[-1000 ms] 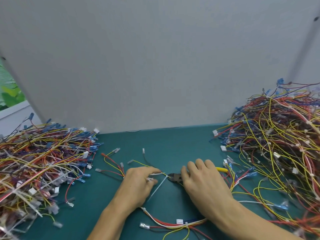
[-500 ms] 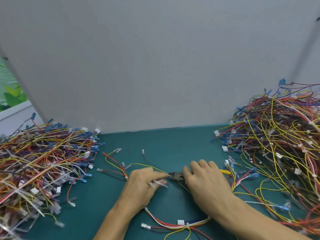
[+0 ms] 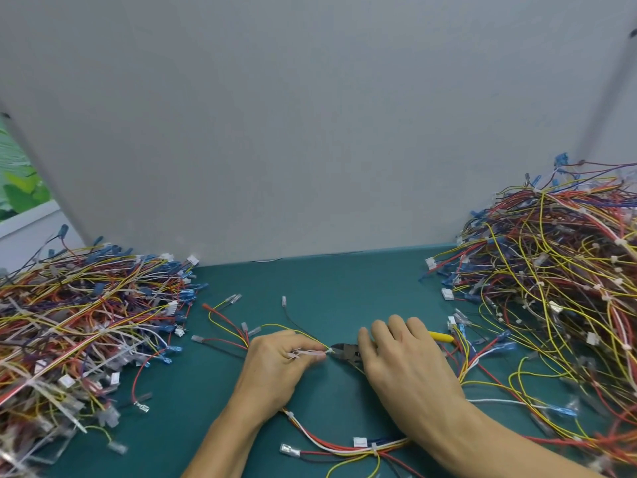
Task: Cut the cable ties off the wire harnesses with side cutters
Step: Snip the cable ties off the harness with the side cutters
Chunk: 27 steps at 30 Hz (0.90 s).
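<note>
— Which step of the work is it now?

— I judge it is the cutting of one tie. The nose of the side cutters [image 3: 346, 350] points at the white cable tie [image 3: 306, 355], just beside the left fingertips. The jaws look nearly together, but whether the tie is already cut through I cannot tell.

— And the hands?

— The left hand [image 3: 275, 365] is curled, and its thumb and fingers pinch the cable tie together with the thin wires at that place. The right hand [image 3: 410, 370] is closed around the side cutters; only the dark head and the yellow end of one handle show outside it.

— Where does the wire harness lie?

— The wire harness [image 3: 324, 441] lies on the green tabletop [image 3: 327, 288]. It runs from under the left hand in a curve toward the person, and its free ends spread out to the left of that hand. One more white tie [image 3: 374, 452] is around it near the bottom edge.

— So what does the next move need?

— If the tie is cut, the left hand should pull it free, then both hands go to the next tie. The blades must take only the plastic strap, not the wire insulation. A big pile of harnesses [image 3: 551, 305] waits on the right, another pile [image 3: 86, 322] is on the left.
</note>
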Available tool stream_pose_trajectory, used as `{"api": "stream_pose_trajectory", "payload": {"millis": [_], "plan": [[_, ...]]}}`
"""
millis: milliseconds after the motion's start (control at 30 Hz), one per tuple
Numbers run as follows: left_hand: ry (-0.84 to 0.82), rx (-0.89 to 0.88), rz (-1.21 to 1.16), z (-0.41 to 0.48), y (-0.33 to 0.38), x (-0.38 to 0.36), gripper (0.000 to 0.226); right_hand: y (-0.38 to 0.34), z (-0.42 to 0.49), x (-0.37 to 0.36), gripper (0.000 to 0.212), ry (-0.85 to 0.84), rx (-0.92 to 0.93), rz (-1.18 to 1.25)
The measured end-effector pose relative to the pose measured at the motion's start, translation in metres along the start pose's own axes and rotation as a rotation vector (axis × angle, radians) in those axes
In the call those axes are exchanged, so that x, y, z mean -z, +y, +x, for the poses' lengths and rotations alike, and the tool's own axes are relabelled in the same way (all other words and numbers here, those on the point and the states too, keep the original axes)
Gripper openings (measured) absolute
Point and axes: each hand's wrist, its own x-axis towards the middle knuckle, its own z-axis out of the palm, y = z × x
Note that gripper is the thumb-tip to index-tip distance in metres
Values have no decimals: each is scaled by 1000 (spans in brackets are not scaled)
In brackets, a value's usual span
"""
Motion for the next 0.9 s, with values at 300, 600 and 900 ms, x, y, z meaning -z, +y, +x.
{"api": "stream_pose_trajectory", "payload": {"millis": [300,600,900], "plan": [[-6,18,-11,1,2,0,18,-4,0,0,17,-49,-20,54],[-1,33,1,1,2,0,22,-7,1,0,21,-109,-21,82],[-6,35,-7,2,2,0,26,-7,2,-3,26,-113,-17,95]]}}
